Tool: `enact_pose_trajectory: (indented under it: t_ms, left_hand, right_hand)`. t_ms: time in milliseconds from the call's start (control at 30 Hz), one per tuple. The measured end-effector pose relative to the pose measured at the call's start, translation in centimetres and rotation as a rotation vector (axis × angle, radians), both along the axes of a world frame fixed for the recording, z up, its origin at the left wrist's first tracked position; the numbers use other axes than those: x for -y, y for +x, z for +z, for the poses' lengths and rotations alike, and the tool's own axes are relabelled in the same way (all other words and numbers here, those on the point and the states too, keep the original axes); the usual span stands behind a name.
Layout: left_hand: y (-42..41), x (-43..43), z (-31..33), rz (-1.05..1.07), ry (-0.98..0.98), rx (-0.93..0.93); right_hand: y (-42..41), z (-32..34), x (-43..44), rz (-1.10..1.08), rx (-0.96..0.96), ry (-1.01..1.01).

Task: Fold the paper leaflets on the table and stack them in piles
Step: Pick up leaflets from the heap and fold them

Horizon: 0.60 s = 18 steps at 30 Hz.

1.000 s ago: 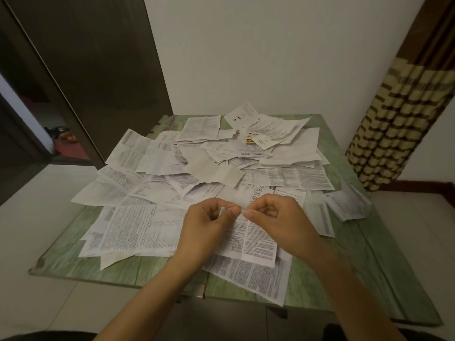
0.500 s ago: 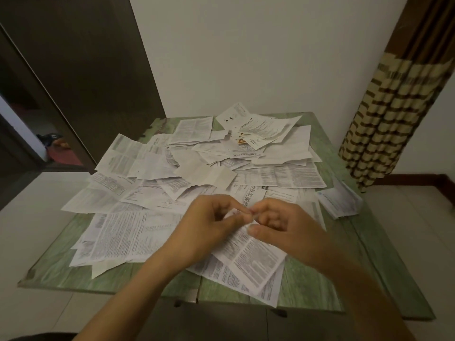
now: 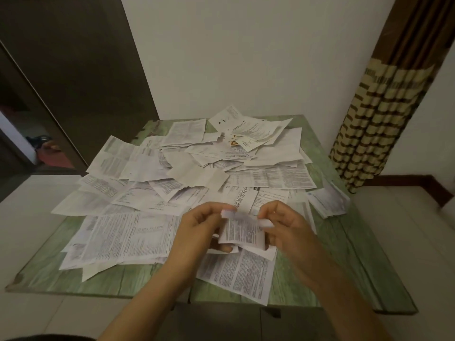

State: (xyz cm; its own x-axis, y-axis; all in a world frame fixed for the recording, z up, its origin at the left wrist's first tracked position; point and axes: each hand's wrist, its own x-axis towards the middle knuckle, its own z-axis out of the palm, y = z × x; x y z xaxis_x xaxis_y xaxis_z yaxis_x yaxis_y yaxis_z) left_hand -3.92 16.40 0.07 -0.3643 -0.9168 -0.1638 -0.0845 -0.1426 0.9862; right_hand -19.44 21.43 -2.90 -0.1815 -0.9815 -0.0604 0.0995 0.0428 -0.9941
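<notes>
Left hand [image 3: 199,230] and right hand [image 3: 288,230] pinch a small leaflet [image 3: 242,230], its fine print blurred beyond reading.

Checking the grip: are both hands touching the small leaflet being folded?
Touching. The head view shows the left hand and right hand each pinching a top corner of the small leaflet.

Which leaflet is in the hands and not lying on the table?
The small leaflet between the left hand and right hand, which pinch its top corners; all others lie on the table.
</notes>
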Motion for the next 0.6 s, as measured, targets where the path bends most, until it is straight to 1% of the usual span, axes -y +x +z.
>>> enact_pose_trajectory:
  t_ms: [100, 133, 200, 267, 333, 367, 467, 533, 600]
  left_hand:
    - [0.0, 0.1, 0.3, -0.01, 0.206, -0.13]
    - [-0.1, 0.2, 0.3, -0.033, 0.264, -0.135]
    - [-0.1, 0.3, 0.1, -0.126, 0.285, -0.05]
    - [-0.4, 0.3, -0.1, -0.169, 0.241, 0.014]
    - [-0.6, 0.3, -0.3, -0.123, 0.188, 0.041]
    - [-0.7, 0.3, -0.4, -0.096, 0.148, 0.058]
    - [-0.9, 0.0, -0.3, -0.069, -0.014, 0.116]
    - [-1.1, -0.3, -0.6, -0.09, -0.11, 0.133]
    - [-1.2, -0.7, -0.8, -0.099, -0.163, 0.135]
  right_hand:
    - [-0.1, -0.2, -0.2, -0.01, -0.099, -0.057]
    - [-0.2, -0.3, -0.1, -0.016, -0.15, -0.094]
    - [-0.2, -0.4, -0.1, -0.029, -0.235, -0.153]
    - [-0.3, -0.4, -0.1, -0.034, -0.278, -0.174]
    - [-0.3, -0.3, -0.2, -0.041, -0.286, -0.16]
    - [-0.2, -0.2, -0.2, -0.062, -0.262, -0.144]
    - [0.5, -0.3, -0.2, -0.097, -0.111, -0.058]
    - [1.0, -0.9, -0.1, -0.103, -0.171, -0.031]
    - [1.1, -1.4, 0.0, -0.148, -0.224, -0.056]
